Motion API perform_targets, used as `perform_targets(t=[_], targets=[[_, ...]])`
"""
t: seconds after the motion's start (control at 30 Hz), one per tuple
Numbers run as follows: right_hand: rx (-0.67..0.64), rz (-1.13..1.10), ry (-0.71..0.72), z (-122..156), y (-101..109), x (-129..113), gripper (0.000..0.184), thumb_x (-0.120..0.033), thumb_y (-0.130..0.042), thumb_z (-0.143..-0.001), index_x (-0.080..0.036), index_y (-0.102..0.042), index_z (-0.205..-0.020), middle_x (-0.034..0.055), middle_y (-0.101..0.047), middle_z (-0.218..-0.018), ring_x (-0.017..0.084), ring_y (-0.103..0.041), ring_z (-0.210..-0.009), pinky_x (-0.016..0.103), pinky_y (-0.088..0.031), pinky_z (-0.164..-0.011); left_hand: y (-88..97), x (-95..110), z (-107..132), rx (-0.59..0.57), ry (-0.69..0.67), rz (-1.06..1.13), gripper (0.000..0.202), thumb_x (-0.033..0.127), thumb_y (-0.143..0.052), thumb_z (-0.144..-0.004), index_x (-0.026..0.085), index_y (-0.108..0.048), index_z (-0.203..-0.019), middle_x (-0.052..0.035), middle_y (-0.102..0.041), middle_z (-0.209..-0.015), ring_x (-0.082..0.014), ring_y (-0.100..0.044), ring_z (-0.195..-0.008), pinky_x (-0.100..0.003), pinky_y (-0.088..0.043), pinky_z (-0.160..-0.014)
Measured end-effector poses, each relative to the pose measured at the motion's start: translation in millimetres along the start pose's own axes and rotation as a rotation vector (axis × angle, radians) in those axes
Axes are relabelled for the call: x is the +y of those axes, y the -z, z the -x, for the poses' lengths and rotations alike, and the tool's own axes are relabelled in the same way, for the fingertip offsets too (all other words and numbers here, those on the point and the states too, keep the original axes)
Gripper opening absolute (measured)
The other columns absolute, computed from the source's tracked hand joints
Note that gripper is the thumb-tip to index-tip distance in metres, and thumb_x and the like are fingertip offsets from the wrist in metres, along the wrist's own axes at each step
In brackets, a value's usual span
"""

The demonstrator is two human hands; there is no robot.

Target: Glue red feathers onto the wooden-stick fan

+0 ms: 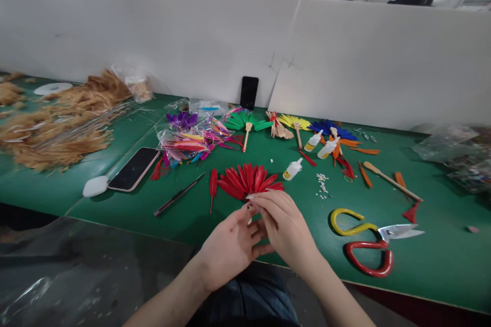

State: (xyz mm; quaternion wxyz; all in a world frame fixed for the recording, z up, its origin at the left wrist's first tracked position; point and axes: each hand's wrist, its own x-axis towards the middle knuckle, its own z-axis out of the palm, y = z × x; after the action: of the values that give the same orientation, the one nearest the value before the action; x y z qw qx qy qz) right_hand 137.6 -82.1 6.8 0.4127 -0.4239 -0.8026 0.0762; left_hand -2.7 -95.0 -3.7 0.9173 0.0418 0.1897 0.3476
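Note:
A red feather fan spreads out just beyond my two hands, near the table's front edge. My left hand is closed around the base of the fan, where most of its handle is hidden. Over that base bends my right hand, its fingertips pinched together close to my left thumb. Whatever the pinch holds, if anything, is covered by the fingers. A loose red feather lies left of the fan, with dark tweezers beside it. Just right of the fan lies a small white glue bottle.
Scissors with yellow and red handles lie at right, near small white beads and a wooden fan stick. Behind are green, yellow and blue fans, and bagged feathers. A phone lies at left.

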Motion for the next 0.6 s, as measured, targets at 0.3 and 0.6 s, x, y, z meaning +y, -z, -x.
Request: perform_targets(t=[0.3,0.6], targets=[[0.023,0.111,0.005,1.0,-5.3,-0.3,0.025,-0.007,-0.043,-0.087,-0.018,-0.062,-0.098,0.0073,-0.069,-0.095,0.021,-0.062,-0.088,0.040,-0.050,-0.083,-3.2,-0.7,-1.5,0.030,0.040,0.069,0.030,0.037,-0.035,-0.098,0.018,-0.059,-0.095,-0.0033,-0.063,-0.080,-0.0157,-0.061,-0.076,-0.029,-0.043,-0.072],[0.027,0.156,-0.065,0.7,-3.5,0.9,0.023,-0.008,-0.044,-0.085,-0.016,-0.061,-0.097,0.0086,-0.068,-0.093,0.022,-0.062,-0.088,0.041,-0.050,-0.081,-3.0,5.4,-1.7,0.014,0.065,0.042,0.046,0.046,-0.022,-0.099,0.017,-0.058,-0.106,-0.0061,-0.065,-0.089,-0.0177,-0.062,-0.087,-0.032,-0.044,-0.080]])
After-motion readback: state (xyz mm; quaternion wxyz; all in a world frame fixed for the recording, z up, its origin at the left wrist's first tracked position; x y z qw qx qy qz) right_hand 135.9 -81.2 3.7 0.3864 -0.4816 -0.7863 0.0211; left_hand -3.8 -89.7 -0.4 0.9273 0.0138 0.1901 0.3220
